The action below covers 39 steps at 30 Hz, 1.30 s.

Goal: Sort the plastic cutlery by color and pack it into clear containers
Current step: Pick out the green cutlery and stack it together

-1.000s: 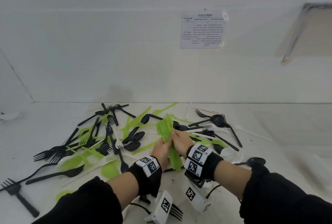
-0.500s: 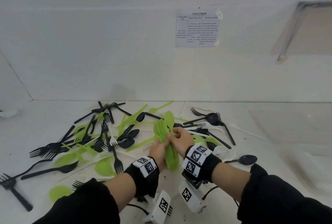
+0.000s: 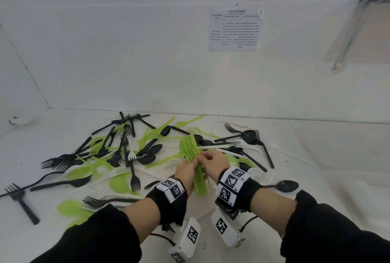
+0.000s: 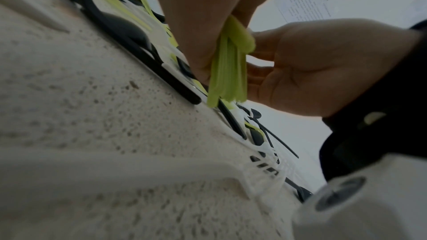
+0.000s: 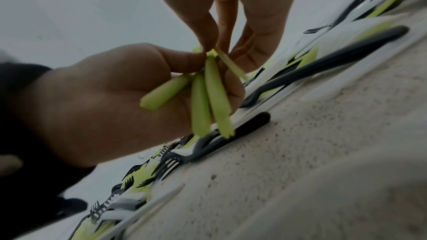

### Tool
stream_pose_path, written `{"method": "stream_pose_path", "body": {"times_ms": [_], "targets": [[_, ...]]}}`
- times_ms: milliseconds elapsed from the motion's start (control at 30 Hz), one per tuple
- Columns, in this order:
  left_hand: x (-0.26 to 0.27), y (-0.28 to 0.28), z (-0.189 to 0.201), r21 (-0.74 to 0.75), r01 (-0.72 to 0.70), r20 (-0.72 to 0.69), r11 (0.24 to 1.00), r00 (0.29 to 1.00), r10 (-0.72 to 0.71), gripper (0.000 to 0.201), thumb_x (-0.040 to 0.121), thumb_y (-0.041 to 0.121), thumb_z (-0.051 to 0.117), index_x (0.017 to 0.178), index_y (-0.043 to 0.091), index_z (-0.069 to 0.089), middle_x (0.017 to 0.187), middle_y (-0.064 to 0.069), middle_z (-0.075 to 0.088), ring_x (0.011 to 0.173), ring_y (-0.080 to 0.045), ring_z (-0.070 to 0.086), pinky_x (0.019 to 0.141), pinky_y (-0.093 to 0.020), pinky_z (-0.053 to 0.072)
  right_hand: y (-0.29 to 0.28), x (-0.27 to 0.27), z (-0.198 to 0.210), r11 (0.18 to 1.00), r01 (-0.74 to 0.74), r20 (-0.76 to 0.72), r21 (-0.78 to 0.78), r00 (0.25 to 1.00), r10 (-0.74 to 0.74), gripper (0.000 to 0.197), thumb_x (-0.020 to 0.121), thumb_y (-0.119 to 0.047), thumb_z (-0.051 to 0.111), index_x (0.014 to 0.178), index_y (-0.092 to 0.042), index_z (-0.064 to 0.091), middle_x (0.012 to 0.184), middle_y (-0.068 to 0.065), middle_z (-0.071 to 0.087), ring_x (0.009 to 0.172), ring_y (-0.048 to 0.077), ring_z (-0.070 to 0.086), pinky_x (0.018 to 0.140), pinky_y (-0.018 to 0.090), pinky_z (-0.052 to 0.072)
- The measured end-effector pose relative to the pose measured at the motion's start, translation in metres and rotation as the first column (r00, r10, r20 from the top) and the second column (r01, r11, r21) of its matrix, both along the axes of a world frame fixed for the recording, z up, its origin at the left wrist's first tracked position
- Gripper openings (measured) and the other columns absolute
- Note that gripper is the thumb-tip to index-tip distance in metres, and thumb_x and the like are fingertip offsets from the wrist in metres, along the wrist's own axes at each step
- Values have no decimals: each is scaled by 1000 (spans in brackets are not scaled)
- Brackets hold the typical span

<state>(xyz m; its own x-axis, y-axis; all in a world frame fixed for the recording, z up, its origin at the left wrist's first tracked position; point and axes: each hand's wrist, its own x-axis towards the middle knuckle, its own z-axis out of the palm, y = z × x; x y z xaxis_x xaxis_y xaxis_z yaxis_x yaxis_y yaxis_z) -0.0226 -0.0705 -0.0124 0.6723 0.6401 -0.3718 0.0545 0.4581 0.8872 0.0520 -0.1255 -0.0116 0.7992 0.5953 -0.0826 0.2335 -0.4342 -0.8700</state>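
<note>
The green cutlery (image 3: 193,157) is bunched in the left hand (image 3: 185,171) while the right hand (image 3: 213,162) fingers (image 5: 208,30) pinch one piece to line it up.

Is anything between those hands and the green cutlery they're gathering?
Nothing is. The left hand grips the green bundle directly and the right hand pinches it. No clear container shows in any view, so the path onward can't be judged.

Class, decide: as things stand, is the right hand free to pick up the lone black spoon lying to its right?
Probably not yet: the right hand is pinching the green bundle. The black spoon itself lies uncovered.
</note>
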Motion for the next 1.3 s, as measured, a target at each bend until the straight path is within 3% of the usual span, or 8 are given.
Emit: {"method": "stream_pose_path", "body": {"times_ms": [133, 233, 400, 533, 733, 933, 1167, 1300], "targets": [[-1, -3, 0, -18, 12, 25, 1000, 1000, -11, 24, 100, 7, 35, 119, 8, 51, 96, -12, 61, 82, -24, 59, 68, -35, 49, 1, -1, 2, 998, -60, -26, -26, 998, 59, 31, 94, -22, 50, 121, -12, 62, 117, 7, 65, 112, 23, 59, 98, 29, 44], [-2, -6, 1, -2, 48, 12, 999, 999, -48, 22, 101, 9, 31, 112, 13, 50, 88, -10, 60, 72, -22, 56, 62, -32, 44, 4, 2, -2, 998, -46, -111, 49, 993, 51, 30, 89, -22, 57, 115, -11, 65, 98, 5, 67, 92, 24, 65, 90, 41, 53], [-5, -4, 3, -48, 43, 19, 998, 999, -42, 25, 100, 19, 35, 92, 10, 57, 59, -4, 60, 57, -18, 56, 58, -29, 42, 6, 6, -8, 994, -64, -119, 84, 990, 73, 22, 81, -17, 67, 102, -11, 69, 96, 10, 72, 90, 25, 68, 85, 42, 55], [-5, -6, 0, -9, 12, 13, 1000, 1000, -12, 24, 102, 13, 31, 114, 14, 51, 83, -8, 58, 73, -21, 55, 65, -33, 42, 6, 10, -8, 989, -94, -178, 113, 978, 113, 21, 81, -13, 65, 103, -12, 67, 98, 13, 71, 93, 28, 68, 88, 43, 54], [-10, -1, 5, -50, 87, 76, 995, 994, -83, 31, 96, 1, 29, 102, 7, 58, 84, -10, 64, 64, -20, 62, 57, -28, 50, 3, 6, -8, 973, -138, -271, 187, 945, 186, 11, 85, -4, 60, 93, -11, 62, 90, 16, 65, 84, 31, 65, 83, 46, 55], [-9, 4, 3, -149, 69, 42, 986, 997, -63, 37, 95, 17, 28, 110, 6, 61, 88, -6, 64, 69, -19, 58, 60, -28, 46, 4, 2, -8, 977, -174, -166, 121, 967, 193, 19, 77, -17, 71, 78, -33, 61, 94, 10, 71, 91, 27, 68, 87, 45, 54], [-2, 8, 7, -124, -84, 14, 989, 996, 87, 36, 102, 28, 35, 124, 3, 48, 98, -15, 62, 80, -24, 60, 61, -33, 51, 7, -13, 5, 943, -309, 109, -122, 940, 322, 31, 88, -19, 55, 118, -15, 62, 102, 11, 65, 98, 25, 60, 74, 24, 47], [-7, 17, 6, -60, 11, -3, 998, 1000, -11, 31, 100, 22, 41, 120, -1, 48, 102, -19, 62, 75, -27, 63, 50, -33, 55, 14, -1, 8, 915, -336, 60, -223, 932, 357, 22, 85, -20, 46, 92, -21, 68, 98, 15, 60, 98, 33, 58, 83, 33, 48]]}}
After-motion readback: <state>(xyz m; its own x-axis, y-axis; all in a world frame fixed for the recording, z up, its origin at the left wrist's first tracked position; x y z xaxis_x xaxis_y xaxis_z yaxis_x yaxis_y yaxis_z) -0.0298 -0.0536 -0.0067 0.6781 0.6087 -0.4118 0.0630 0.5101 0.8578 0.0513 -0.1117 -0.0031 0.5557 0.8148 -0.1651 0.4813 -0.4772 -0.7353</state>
